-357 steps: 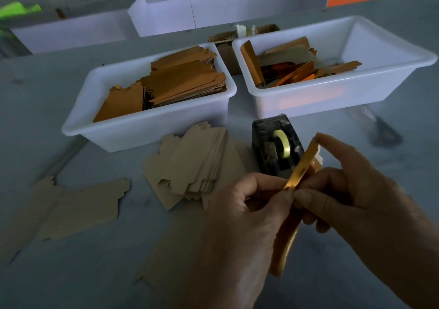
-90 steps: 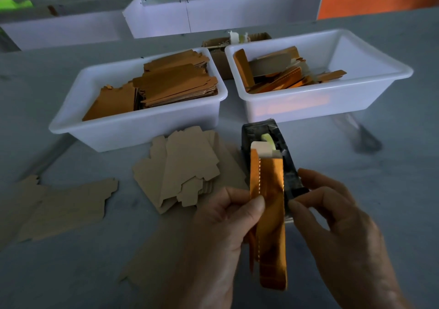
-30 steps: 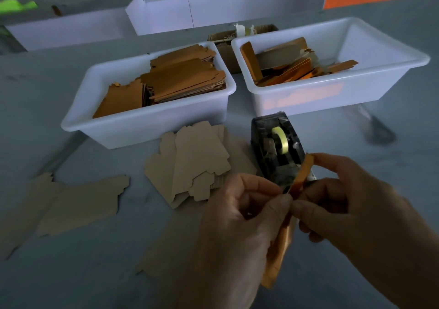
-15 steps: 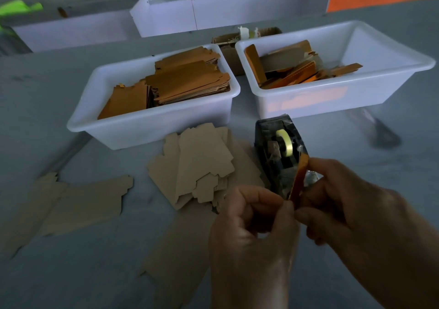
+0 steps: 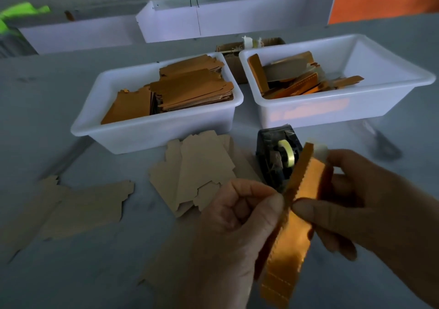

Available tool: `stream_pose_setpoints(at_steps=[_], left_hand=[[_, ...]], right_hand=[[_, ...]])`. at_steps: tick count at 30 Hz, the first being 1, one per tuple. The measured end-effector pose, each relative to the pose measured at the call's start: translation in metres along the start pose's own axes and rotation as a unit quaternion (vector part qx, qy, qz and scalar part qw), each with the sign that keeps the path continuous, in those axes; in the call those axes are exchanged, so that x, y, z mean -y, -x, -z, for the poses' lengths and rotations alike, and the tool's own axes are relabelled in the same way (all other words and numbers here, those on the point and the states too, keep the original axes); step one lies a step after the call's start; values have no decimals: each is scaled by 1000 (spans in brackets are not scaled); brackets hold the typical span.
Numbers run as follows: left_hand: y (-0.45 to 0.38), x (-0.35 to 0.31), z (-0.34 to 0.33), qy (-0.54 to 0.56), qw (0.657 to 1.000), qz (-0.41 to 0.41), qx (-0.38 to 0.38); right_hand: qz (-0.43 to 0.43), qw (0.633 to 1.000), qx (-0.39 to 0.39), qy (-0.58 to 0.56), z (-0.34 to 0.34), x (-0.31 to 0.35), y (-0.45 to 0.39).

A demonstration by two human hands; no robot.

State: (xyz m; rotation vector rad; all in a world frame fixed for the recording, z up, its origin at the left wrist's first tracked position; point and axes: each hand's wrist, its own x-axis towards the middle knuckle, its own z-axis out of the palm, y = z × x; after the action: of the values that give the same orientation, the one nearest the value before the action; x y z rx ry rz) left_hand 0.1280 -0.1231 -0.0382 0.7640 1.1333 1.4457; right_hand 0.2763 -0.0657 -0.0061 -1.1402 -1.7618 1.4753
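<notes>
at the near edge, the left hand [image 5: 237, 232] and right hand [image 5: 370, 209] are showing bare to the wrists, nails looking short and plain.

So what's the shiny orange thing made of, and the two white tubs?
The orange piece looks like thin card with a glossy, foil-like face: it catches light and has a zigzag-cut edge. The left tub and right tub look like smooth moulded plastic, slightly see-through: orange glows faintly through the right one's wall.

views: 1 | head-worn — faces forward and down | close above orange sleeve [image 5: 294, 237] | table [image 5: 59, 83] stretches beyond
</notes>
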Motion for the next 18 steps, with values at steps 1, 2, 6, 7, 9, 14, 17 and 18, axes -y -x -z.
stream_pose_setpoints(at_steps=[1, 2, 6, 7, 9, 14, 17, 18], left_hand=[[-1, -2, 3, -46, 999, -13, -4], [-3, -3, 7, -120, 991, -48, -27], [-22, -8, 27, -423, 870, -193, -165], [-28, -6, 30, -494, 829, -202, -168], [-39, 5, 36, -607, 760, -176, -154], [-43, 19, 34, -713, 669, -172, -116], [-39, 25, 34, -708, 653, -228, -145], [-38, 27, 35, -704, 648, -246, -154]], right_hand=[[-6, 998, 8, -58, 2, 1, -5], [-11, 995, 0, -103, 6, 0, -11], [-8, 978, -111, -176, 29, -2, -55], [-4, 968, -138, -211, 36, -2, -71], [14, 937, -198, -288, 50, 3, -106], [-3, 891, -260, -372, 67, 11, -140], [28, 916, -209, -342, 49, 6, -104], [31, 934, -176, -310, 39, 4, -87]])
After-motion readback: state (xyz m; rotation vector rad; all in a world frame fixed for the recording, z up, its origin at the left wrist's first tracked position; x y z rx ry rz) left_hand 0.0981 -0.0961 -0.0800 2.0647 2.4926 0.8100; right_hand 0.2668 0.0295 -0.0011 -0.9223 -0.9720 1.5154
